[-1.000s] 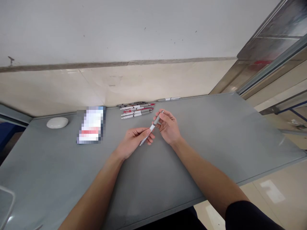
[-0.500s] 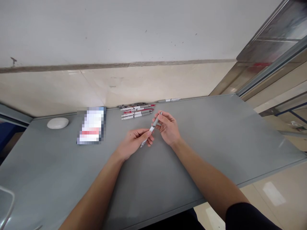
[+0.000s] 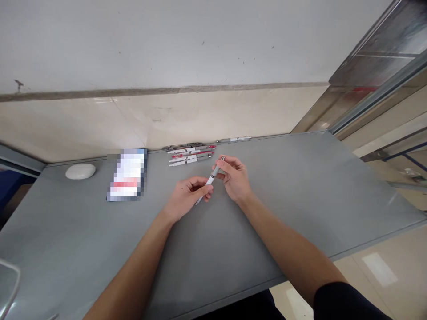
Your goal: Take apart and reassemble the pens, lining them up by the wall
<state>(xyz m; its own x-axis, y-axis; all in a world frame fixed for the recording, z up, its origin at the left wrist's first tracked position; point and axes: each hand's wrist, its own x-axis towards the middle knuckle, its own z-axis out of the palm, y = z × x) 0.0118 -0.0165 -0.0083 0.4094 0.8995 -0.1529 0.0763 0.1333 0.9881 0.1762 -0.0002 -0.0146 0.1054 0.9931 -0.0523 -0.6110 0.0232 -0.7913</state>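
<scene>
The left hand (image 3: pixel 187 195) is closed in a fingertip pinch on the lower, white half of a slim grey-and-white plastic pen (image 3: pixel 209 181), while the right hand (image 3: pixel 233 178) pinches the upper, grey half near its metal-tipped end; the pen runs slantwise between the two hands, held just above the flat grey table (image 3: pixel 300 195), roughly at its middle. Judging by its thin barrel, the pen is light and stiff, a thing that needs only a thumb and one or two fingers at each end, and its smooth plastic looks liable to turn or slip under a loose pinch, so the surest hold seems to be close to the joint where white meets grey, with the hands near one another. Small inner parts, if the barrel comes apart, could drop and roll on such a smooth tabletop; whether it is apart at all cannot be told at this size. Beyond the hands, near the table's far edge, lies a row of similar red, white and grey pens (image 3: pixel 190 155) side by side, well apart from the fingers. To the left of them rests a flat rectangular blue-edged packet (image 3: pixel 126 175), and further left a small white rounded oval case (image 3: pixel 80 171).
</scene>
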